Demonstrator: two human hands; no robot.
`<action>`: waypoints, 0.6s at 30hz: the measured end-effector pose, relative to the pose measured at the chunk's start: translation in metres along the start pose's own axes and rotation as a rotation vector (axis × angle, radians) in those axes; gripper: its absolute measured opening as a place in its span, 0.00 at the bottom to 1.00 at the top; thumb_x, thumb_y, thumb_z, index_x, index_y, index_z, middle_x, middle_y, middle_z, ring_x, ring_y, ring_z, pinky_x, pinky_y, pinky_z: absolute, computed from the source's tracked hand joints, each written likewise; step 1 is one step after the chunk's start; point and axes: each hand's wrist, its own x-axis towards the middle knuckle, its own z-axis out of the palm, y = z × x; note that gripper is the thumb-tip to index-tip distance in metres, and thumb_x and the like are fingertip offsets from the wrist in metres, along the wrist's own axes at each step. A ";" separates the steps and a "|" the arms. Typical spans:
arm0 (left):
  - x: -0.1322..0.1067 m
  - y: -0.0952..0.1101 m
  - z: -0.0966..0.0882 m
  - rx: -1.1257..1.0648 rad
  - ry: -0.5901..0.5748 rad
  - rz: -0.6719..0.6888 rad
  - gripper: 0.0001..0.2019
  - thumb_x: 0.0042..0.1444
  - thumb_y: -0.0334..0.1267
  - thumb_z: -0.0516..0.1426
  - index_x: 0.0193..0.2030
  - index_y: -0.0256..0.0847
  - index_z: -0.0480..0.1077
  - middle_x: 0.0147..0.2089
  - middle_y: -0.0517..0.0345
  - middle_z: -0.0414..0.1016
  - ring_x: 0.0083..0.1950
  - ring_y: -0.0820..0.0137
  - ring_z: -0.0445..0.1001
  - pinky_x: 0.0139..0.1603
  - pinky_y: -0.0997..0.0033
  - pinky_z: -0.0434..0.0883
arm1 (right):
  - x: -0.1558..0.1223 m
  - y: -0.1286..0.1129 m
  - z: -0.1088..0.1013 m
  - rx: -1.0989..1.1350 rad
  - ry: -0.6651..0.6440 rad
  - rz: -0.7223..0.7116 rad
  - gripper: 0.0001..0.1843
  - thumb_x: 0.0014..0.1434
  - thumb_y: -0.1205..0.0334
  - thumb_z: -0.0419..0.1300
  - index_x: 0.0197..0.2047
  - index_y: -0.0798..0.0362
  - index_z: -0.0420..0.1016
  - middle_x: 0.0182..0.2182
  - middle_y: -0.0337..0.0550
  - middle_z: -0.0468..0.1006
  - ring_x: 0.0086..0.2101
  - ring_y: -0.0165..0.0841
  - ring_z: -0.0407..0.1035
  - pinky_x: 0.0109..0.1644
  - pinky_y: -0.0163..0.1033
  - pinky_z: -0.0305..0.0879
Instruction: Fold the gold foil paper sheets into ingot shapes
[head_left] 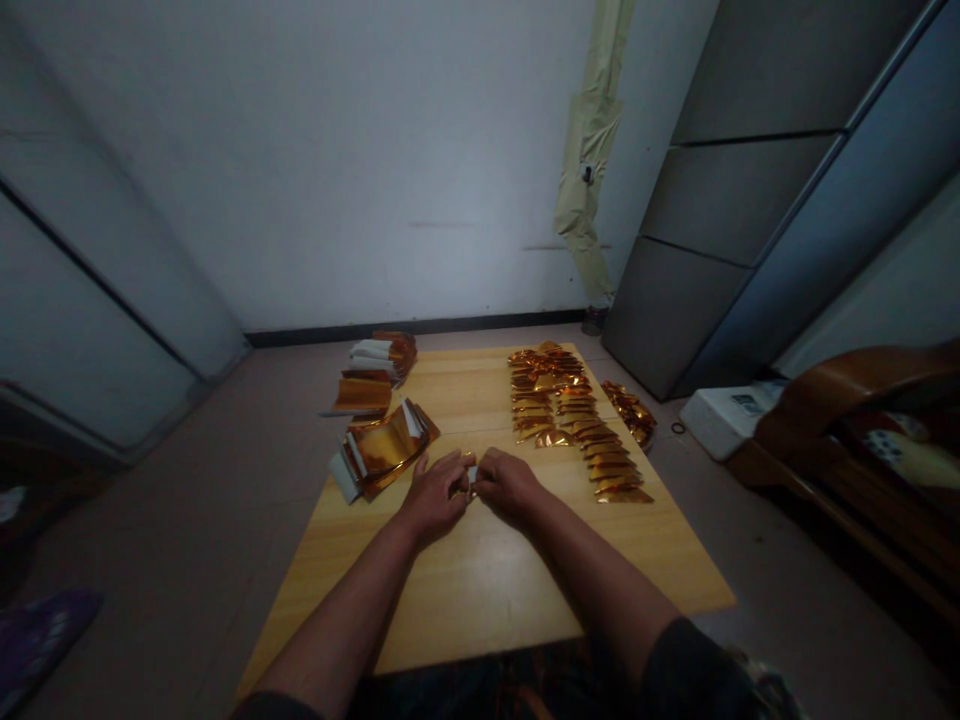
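My left hand (pixel 435 495) and my right hand (pixel 508 485) meet near the middle of a light wooden table top (pixel 465 590). Their fingers pinch a small gold-and-white foil piece (pixel 471 482), which is mostly hidden by them. Rows of overlapping gold foil pieces (pixel 574 415) lie to the right of my hands. To the left sit stacks of gold foil sheets with white strips (pixel 382 450). More stacks (pixel 379 360) lie at the far left corner, and a loose gold heap (pixel 630 413) sits at the right edge.
A tall grey metal cabinet (pixel 720 200) stands at the right, with a white box (pixel 724 420) on the floor and a wooden seat (pixel 847 450) nearby. A white wall rises behind the table, and a purple slipper (pixel 45 640) lies at lower left.
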 end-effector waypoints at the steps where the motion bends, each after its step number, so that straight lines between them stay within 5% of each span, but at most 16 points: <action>1: 0.000 0.000 0.000 0.004 -0.003 0.001 0.06 0.54 0.40 0.54 0.37 0.46 0.71 0.65 0.57 0.67 0.70 0.57 0.57 0.69 0.36 0.40 | 0.000 -0.001 0.001 -0.016 0.006 0.009 0.04 0.54 0.68 0.60 0.28 0.54 0.71 0.30 0.35 0.66 0.30 0.27 0.60 0.33 0.31 0.51; 8: 0.000 -0.001 -0.001 -0.010 -0.020 -0.010 0.26 0.57 0.41 0.52 0.64 0.46 0.60 0.67 0.49 0.64 0.70 0.58 0.57 0.71 0.41 0.41 | 0.001 -0.003 0.004 -0.077 0.009 0.028 0.04 0.56 0.66 0.58 0.30 0.52 0.73 0.30 0.36 0.67 0.30 0.27 0.59 0.32 0.32 0.48; 18: 0.003 0.002 0.002 0.008 -0.005 -0.046 0.24 0.60 0.42 0.53 0.63 0.47 0.62 0.64 0.51 0.68 0.70 0.61 0.57 0.71 0.42 0.41 | 0.005 0.002 0.010 -0.111 0.034 0.060 0.03 0.54 0.67 0.59 0.28 0.53 0.71 0.29 0.36 0.66 0.30 0.28 0.58 0.32 0.32 0.47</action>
